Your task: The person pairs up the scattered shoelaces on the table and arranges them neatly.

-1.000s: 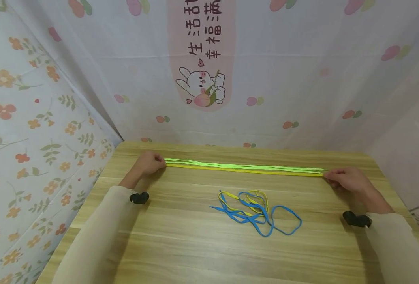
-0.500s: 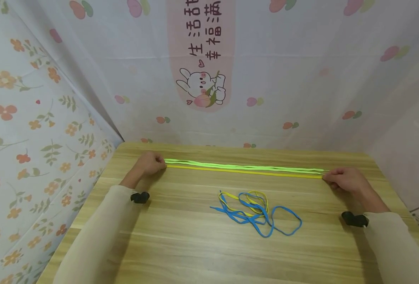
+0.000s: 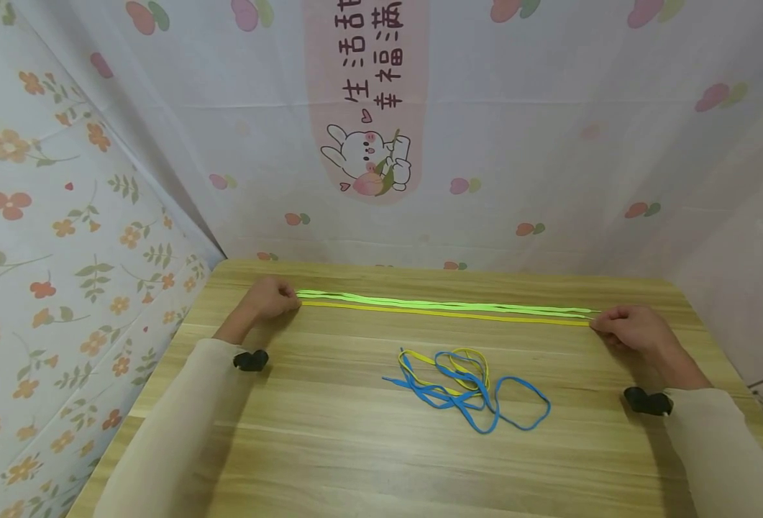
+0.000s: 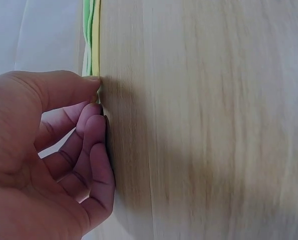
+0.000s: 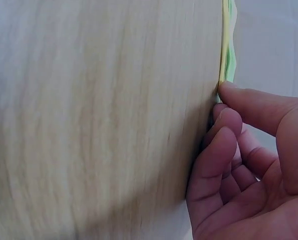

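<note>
A yellow shoelace (image 3: 446,314) is stretched straight across the far part of the table. My left hand (image 3: 271,298) pinches its left end between thumb and index finger, low over the wood. At the other end my right hand (image 3: 636,329) pinches the lace the same way. Just behind it, nearly parallel, lie bright green shoelaces (image 3: 433,305), whose ends reach up to both hands. Both wrist views show the yellow lace (image 4: 96,40) running into the pinch, with the remaining fingers curled beneath. The very tips of the lace are hidden by the fingertips.
Nearer the front, a blue shoelace (image 3: 485,431) lies loosely tangled with another yellow shoelace (image 3: 487,370). The wooden table (image 3: 355,467) ends at a white printed curtain (image 3: 517,144) behind, and a floral curtain (image 3: 44,288) hangs at the left.
The yellow lace has shifted slightly toward the front, leaving a thin gap from the green laces. My left hand has edged slightly left. The blue and yellow tangle stays put.
</note>
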